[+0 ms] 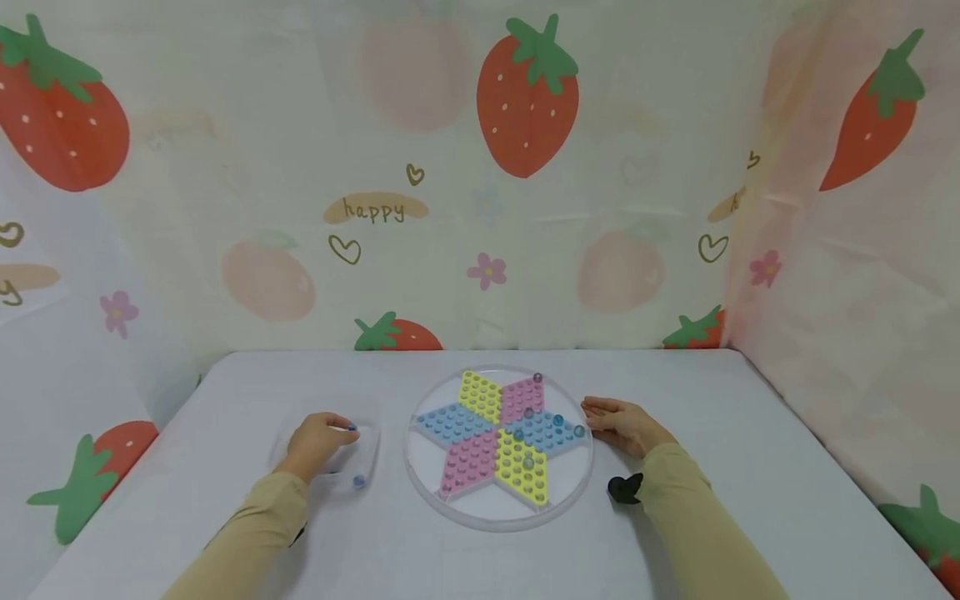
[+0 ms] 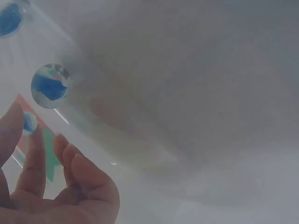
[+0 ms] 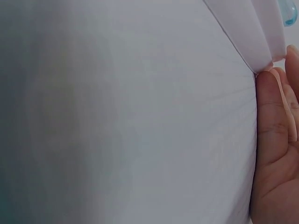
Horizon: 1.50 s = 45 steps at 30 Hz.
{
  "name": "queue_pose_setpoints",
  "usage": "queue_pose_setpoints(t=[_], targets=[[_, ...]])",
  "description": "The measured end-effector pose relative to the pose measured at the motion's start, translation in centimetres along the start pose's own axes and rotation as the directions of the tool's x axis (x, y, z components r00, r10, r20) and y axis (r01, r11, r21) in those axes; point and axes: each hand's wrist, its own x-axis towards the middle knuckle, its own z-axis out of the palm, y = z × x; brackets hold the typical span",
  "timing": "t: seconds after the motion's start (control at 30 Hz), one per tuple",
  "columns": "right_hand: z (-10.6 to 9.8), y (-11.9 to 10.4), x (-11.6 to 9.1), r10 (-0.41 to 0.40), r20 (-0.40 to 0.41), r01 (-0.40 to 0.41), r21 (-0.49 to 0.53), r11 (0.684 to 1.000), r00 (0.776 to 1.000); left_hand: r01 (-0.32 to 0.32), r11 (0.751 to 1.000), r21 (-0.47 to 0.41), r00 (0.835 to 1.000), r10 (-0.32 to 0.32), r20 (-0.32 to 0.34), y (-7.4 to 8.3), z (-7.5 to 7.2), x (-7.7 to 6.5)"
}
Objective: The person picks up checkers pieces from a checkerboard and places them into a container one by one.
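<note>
Clearly, the left hand point(image 1: 315, 442) pinches a glassy marble point(image 2: 30, 123).

Soft light casts faint shadows on the table point(image 1: 390, 562); the 2 wrist views look dim.

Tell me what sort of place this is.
Probably a makeshift tabletop booth, perhaps for games: strawberry-print sheeting encloses the back and sides of a white table, on which a Chinese checkers board lies.

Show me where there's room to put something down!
Bare table lies between the sleeves, nearer than the star board; a narrow bare strip separates board and clear box. Crowded: the board's right side, with marbles and right hand.
</note>
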Motion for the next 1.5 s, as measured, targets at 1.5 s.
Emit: queue_pose_setpoints(t=[1.5], targets=[[0.0,-0.1,0.2,0.014,0.018,-0.014,0.017,1.000,1.000,-0.082,0.950,-0.302,0.994,0.057,-0.089,4.9,0.4,-3.2]])
